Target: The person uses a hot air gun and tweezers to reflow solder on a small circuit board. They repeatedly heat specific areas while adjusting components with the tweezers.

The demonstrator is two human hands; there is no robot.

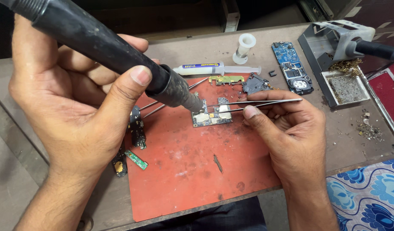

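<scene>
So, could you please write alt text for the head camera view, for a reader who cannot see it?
The left hand holds a black hot-air tool with its nozzle over a small circuit board on a red mat, while the right hand holds metal tweezers at the board. A syringe and a blue circuit board lie behind.

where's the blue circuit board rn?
Head view, upper right: the blue circuit board lies on the table just off the red mat, between the grey bracket and the soldering stand, beyond the right hand.
</scene>
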